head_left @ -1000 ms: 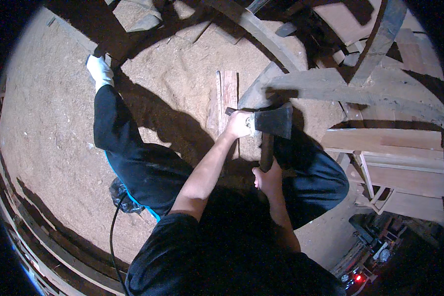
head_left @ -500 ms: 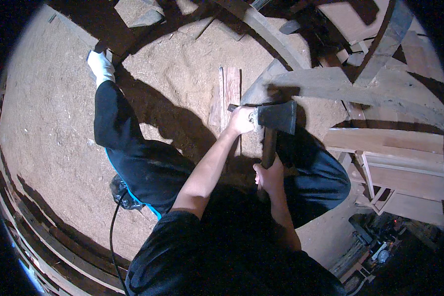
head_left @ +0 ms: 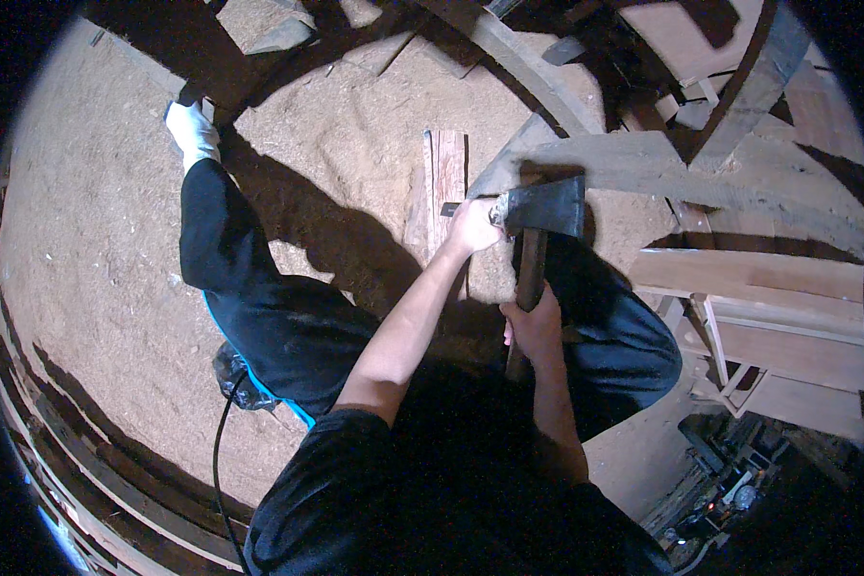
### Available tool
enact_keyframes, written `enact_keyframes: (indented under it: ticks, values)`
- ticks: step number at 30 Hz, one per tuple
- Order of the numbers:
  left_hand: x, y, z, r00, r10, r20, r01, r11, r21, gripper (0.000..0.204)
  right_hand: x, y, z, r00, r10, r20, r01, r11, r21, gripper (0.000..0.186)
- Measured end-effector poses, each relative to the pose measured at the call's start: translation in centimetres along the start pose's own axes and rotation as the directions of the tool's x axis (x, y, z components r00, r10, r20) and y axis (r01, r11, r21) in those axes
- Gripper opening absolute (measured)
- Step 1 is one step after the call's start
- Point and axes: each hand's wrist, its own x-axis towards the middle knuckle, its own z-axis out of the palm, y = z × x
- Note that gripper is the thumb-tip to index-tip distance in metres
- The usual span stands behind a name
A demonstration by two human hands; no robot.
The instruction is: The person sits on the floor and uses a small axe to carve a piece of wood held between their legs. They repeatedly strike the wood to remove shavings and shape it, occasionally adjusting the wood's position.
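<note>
Sawdust floor (head_left: 96,240) spreads wide to the left of both hands, pale and littered with chips. Curved wooden beams (head_left: 682,168) arch just beyond the hands, and stacked planks (head_left: 768,317) lie to the right of them. A reddish slat of wood (head_left: 444,178) stands on the floor directly ahead of the left hand (head_left: 474,228), whose fingers are wrapped shut around its near end, steadying it. The axe (head_left: 547,206) has its grey head just right of that hand, almost touching it. The right hand (head_left: 533,322) is clamped on the axe's wooden handle, lower down, close to the body.
</note>
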Motion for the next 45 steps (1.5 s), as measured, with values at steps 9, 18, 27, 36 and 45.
enact_keyframes:
  ticks: [9,18,27,36,45]
  values:
    - [-1.2,0.8,0.1,0.99,0.127,-0.056,-0.129,0.991,-0.039,0.02,-0.8,1.2,-1.4,0.995,0.035,0.089,-0.043,0.996,0.084,0.029]
    - [-1.2,-0.7,0.8,0.974,0.141,-0.177,-0.165,0.978,-0.126,0.02,-2.4,3.0,-2.2,0.988,0.069,0.137,-0.09,0.984,0.155,0.044]
    - [-1.5,-0.3,0.6,0.97,0.18,-0.162,-0.198,0.975,-0.104,0.022,-2.1,3.2,-1.3,0.997,0.0,0.08,-0.007,0.996,0.092,0.027]
    - [-1.4,-1.1,0.4,0.965,0.233,-0.119,-0.241,0.969,-0.058,0.021,-2.9,2.4,-0.6,0.991,-0.002,0.134,-0.042,0.945,0.324,0.029]
    - [-1.5,-2.4,0.8,0.914,0.345,-0.214,-0.353,0.936,-0.002,0.02,-1.7,3.3,-1.7,0.925,-0.326,-0.194,0.315,0.945,-0.084,0.029]
